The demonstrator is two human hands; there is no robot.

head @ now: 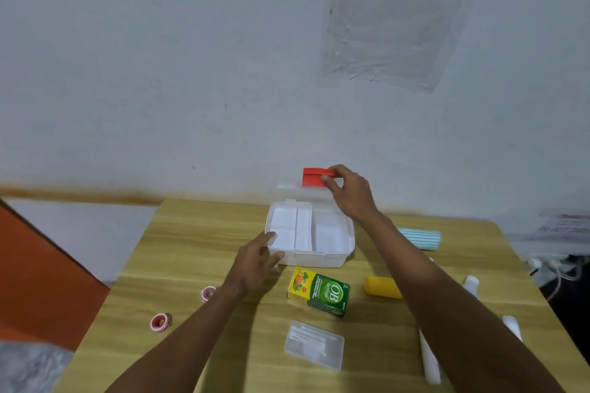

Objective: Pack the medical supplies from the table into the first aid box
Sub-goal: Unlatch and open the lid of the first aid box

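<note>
The white first aid box stands open on the wooden table, its clear lid raised at the back and a white divided tray inside. My right hand pinches the red latch on the lid's top edge. My left hand holds the box's front left corner. In front of the box lie a green OB herbal carton, a yellow tube and a clear case of cotton swabs. Two red-and-white tape rolls lie to the left.
A striped blue pouch lies right of the box. White bottles and a white tube lie partly behind my right arm. The table stands against a white wall; an orange panel is at left.
</note>
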